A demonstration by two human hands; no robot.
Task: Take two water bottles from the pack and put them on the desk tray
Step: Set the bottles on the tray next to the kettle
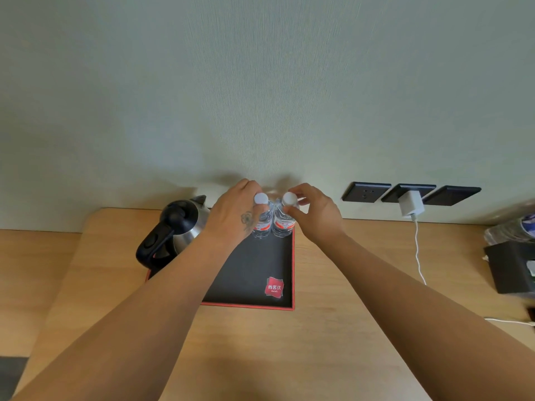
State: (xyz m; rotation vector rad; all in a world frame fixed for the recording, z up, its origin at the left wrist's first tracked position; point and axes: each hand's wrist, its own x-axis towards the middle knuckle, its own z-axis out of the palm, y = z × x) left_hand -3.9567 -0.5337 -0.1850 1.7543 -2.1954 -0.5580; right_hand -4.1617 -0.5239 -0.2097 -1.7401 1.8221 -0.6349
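Observation:
Two clear water bottles with white caps and red-and-white labels stand upright side by side at the far right corner of the black, red-rimmed tray [252,273]. My left hand [234,211] grips the neck of the left bottle [263,225], fingers closed under its cap. The right bottle [283,224] has my right hand [314,212] pinched around its neck. The two bottles touch each other. Their bases rest on the tray by the wall.
A steel kettle [173,227] with a black handle occupies the tray's left side. On the wall to the right are black sockets [366,192] with a white charger [411,205] and cable. The bottle pack [512,227] and a black box [509,267] lie at the far right.

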